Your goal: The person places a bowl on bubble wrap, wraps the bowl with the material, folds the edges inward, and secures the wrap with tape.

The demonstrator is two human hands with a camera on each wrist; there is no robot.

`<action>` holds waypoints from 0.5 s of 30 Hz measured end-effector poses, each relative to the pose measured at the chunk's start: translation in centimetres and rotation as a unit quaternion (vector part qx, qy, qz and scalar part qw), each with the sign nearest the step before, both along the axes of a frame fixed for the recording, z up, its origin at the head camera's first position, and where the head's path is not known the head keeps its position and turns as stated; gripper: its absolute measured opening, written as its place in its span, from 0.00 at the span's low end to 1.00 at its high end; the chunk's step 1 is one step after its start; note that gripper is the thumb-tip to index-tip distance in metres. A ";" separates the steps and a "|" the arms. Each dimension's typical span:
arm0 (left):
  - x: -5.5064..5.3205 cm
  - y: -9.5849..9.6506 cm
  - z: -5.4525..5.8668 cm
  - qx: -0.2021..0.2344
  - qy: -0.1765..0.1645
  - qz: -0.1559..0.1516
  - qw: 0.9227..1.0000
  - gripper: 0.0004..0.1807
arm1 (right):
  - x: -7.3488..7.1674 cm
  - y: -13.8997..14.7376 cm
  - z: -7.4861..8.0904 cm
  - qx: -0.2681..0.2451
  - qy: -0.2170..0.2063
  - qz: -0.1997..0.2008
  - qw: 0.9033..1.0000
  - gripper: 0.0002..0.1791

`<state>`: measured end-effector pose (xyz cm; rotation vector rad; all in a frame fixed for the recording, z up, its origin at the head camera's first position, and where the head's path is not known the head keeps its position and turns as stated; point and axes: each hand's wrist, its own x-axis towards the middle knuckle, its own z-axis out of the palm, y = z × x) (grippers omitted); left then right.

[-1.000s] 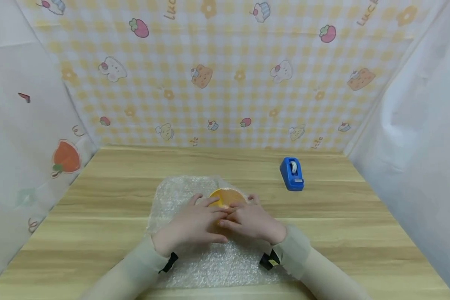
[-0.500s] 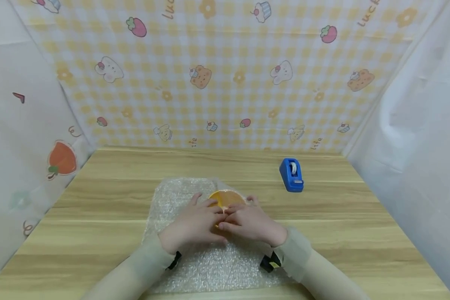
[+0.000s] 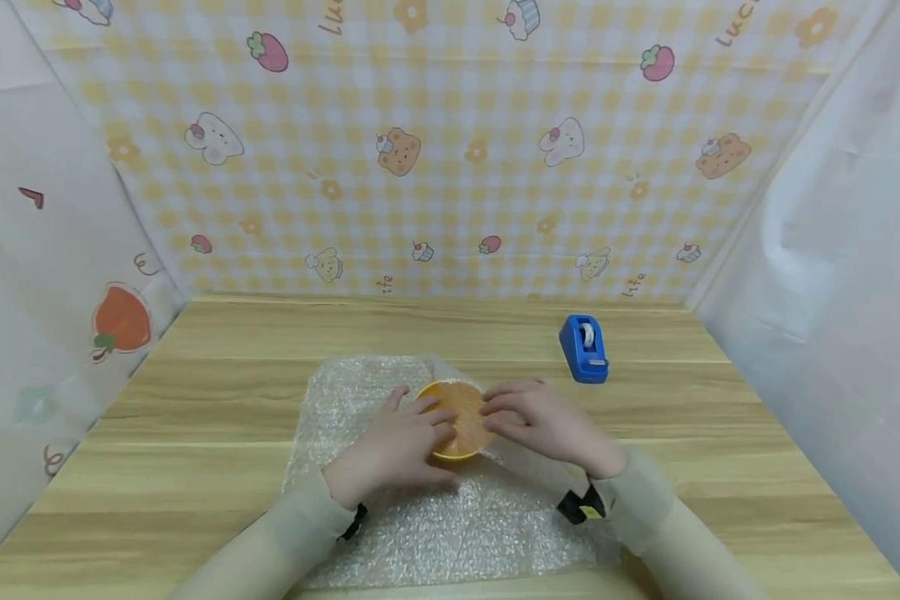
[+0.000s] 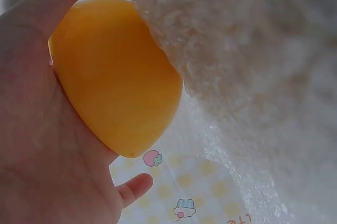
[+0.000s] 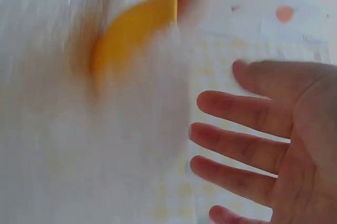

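Note:
A yellow bowl (image 3: 453,454) with a tan inside stands on a sheet of bubble wrap (image 3: 450,533). My left hand (image 3: 397,446) rests across the bowl's left part, its fingers extended over the rim and its thumb on the near side. In the left wrist view the palm lies along the rim of the bowl (image 4: 121,77). My right hand (image 3: 543,421) hovers at the bowl's right edge. The right wrist view shows its fingers (image 5: 237,140) spread and holding nothing, apart from the bowl (image 5: 134,32), which is blurred there.
A blue tape dispenser (image 3: 585,350) stands at the back right of the wooden table (image 3: 247,342). A yellow checked cloth (image 3: 450,167) hangs behind the table, with white cloth (image 3: 832,250) at the sides.
My right hand has moved off the left hand toward the right, uncovering more of the bowl. The left hand stays over the bowl. The camera view has shifted slightly.

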<state>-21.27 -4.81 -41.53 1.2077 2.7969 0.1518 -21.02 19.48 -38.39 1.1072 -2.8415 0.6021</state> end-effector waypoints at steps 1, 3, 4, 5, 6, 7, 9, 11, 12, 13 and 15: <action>0.0 0.0 0.0 0.001 -0.002 0.001 1.000 0.37 | -0.1 0.6 0.1 0.001 0.012 -0.005 1.000 0.12; 0.0 0.0 -0.1 0.003 -0.005 0.003 1.000 0.36 | -0.4 1.9 0.2 0.015 0.034 -0.018 0.999 0.11; -0.1 -0.1 -0.2 0.002 -0.005 0.005 1.000 0.36 | -0.6 2.4 0.3 0.024 0.040 -0.025 0.999 0.12; -0.1 -0.1 -0.3 0.003 -0.006 0.006 1.000 0.36 | -0.6 2.9 0.3 0.033 0.037 -0.032 0.998 0.13; -0.1 -0.1 -0.3 0.002 -0.008 0.009 1.000 0.36 | -0.7 3.3 0.3 0.041 0.024 -0.040 0.998 0.14; -0.1 -0.1 -0.4 0.002 -0.008 0.010 1.000 0.36 | -0.7 3.7 0.3 0.050 0.009 -0.049 0.998 0.15; -0.2 -0.1 -0.5 0.003 -0.009 0.010 1.000 0.36 | -0.6 4.3 0.1 0.074 -0.045 -0.074 0.993 0.16; -0.2 -0.1 -0.4 0.007 -0.014 0.011 1.000 0.36 | -0.3 4.8 -0.3 0.098 -0.099 -0.099 0.985 0.14; -0.2 -0.1 -0.4 0.008 -0.015 0.010 1.000 0.36 | -0.1 5.0 -0.6 0.110 -0.119 -0.108 0.981 0.14; -0.2 -0.1 -0.4 0.008 -0.014 0.010 1.000 0.37 | 0.1 5.1 -1.0 0.119 -0.134 -0.117 0.977 0.15; -0.2 -0.1 -0.4 0.006 -0.015 0.010 1.000 0.37 | 0.4 5.4 -1.7 0.127 -0.148 -0.125 0.973 0.22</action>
